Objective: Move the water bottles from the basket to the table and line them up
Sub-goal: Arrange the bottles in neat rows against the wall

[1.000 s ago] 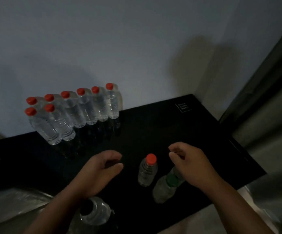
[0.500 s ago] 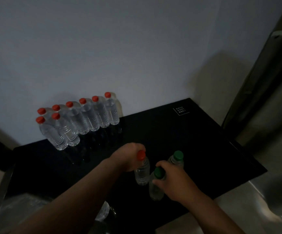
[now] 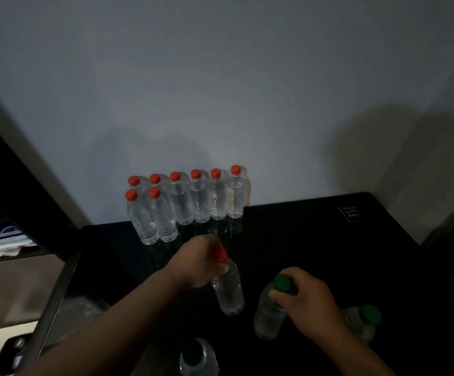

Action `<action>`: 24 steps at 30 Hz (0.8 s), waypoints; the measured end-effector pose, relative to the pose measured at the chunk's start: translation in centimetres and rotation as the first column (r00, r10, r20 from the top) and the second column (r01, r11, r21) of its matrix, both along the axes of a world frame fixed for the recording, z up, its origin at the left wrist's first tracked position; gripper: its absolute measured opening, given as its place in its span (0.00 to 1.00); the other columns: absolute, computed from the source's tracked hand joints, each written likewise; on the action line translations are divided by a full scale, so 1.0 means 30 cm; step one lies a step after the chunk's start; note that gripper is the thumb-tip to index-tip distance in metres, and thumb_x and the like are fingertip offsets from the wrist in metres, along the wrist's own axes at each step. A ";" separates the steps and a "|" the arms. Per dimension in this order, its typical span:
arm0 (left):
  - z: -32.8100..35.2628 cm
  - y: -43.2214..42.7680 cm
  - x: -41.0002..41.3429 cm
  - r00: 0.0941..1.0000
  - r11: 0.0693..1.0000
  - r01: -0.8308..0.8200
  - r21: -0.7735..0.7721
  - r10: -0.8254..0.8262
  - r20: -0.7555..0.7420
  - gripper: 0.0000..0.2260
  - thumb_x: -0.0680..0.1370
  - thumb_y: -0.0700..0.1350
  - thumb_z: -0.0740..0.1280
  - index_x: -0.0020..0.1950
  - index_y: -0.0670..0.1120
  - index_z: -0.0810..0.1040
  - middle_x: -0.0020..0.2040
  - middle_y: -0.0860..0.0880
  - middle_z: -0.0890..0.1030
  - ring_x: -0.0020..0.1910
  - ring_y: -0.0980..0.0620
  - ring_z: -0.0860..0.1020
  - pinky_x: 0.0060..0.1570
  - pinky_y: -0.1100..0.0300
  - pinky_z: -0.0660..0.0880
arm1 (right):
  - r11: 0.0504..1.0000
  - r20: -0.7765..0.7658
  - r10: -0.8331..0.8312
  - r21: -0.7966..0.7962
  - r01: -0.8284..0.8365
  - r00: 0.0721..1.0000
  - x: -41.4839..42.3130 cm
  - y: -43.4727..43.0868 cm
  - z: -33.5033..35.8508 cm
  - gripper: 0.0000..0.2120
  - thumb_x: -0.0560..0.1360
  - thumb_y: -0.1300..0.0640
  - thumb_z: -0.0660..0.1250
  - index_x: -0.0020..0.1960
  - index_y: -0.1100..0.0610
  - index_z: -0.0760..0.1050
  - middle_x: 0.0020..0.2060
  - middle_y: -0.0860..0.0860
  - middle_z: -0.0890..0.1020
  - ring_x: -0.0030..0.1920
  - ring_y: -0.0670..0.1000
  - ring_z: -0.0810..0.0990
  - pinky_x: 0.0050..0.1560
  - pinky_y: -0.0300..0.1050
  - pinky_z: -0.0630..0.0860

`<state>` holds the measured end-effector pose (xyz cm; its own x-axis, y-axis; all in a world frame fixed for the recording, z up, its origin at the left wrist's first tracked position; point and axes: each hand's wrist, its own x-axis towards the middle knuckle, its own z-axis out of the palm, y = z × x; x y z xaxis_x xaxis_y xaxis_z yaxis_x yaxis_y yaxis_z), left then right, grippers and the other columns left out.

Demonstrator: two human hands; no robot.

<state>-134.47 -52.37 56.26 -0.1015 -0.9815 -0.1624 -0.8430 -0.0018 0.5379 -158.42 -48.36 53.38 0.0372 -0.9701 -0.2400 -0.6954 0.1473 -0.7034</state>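
Observation:
Several clear bottles with red caps point(image 3: 201, 202) stand lined up on the black table point(image 3: 315, 240) against the wall. My left hand point(image 3: 197, 263) grips the neck of a red-capped bottle point(image 3: 228, 291), tilted, near the table's middle. My right hand point(image 3: 304, 302) grips a green-capped bottle point(image 3: 270, 313) just below its cap. A second green-capped bottle point(image 3: 364, 321) stands at the right, partly behind my right forearm. A dark-capped bottle point(image 3: 197, 359) shows at the bottom edge. The basket is not clearly visible.
A grey wall rises right behind the table. A dark shelf unit point(image 3: 8, 213) with white cloth on it stands at the left. A pale device point(image 3: 5, 348) sits at the bottom left. A small white label point(image 3: 352, 213) marks the table's far right corner.
My left hand took hold of the red-capped bottle and carried it toward the row. My right hand closed on a green-capped bottle. The camera swung left.

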 end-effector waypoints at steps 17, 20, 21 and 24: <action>-0.117 -0.595 0.311 0.986 0.987 -0.130 -0.094 0.118 -0.119 0.08 0.71 0.45 0.73 0.44 0.52 0.74 0.41 0.54 0.77 0.41 0.56 0.76 0.37 0.61 0.71 | 0.992 0.107 0.078 -0.105 -0.067 0.991 0.486 -0.566 -0.069 0.11 0.68 0.56 0.75 0.44 0.45 0.75 0.36 0.44 0.80 0.35 0.39 0.78 0.35 0.30 0.72; -0.136 -0.659 0.307 0.993 0.992 -0.087 -0.091 0.080 -0.083 0.10 0.69 0.45 0.73 0.39 0.53 0.72 0.40 0.53 0.77 0.39 0.54 0.76 0.34 0.61 0.67 | 0.990 0.108 0.085 -0.119 -0.072 0.991 0.522 -0.598 -0.094 0.08 0.68 0.56 0.75 0.44 0.48 0.77 0.34 0.43 0.79 0.33 0.38 0.76 0.35 0.30 0.71; -0.138 -0.674 0.307 0.995 0.993 -0.081 -0.091 0.075 -0.069 0.10 0.69 0.46 0.73 0.38 0.53 0.72 0.40 0.53 0.77 0.39 0.54 0.76 0.34 0.60 0.67 | 0.990 0.116 0.082 -0.120 -0.068 0.990 0.529 -0.610 -0.102 0.08 0.68 0.56 0.75 0.44 0.49 0.78 0.33 0.43 0.78 0.33 0.37 0.76 0.35 0.30 0.71; -0.141 -0.711 0.310 0.998 0.993 -0.065 -0.095 0.062 -0.032 0.08 0.69 0.47 0.73 0.41 0.49 0.74 0.40 0.53 0.76 0.39 0.53 0.76 0.35 0.60 0.68 | 0.989 0.108 0.083 -0.135 -0.068 0.991 0.551 -0.642 -0.116 0.07 0.68 0.54 0.75 0.44 0.50 0.78 0.35 0.43 0.80 0.36 0.40 0.78 0.38 0.35 0.75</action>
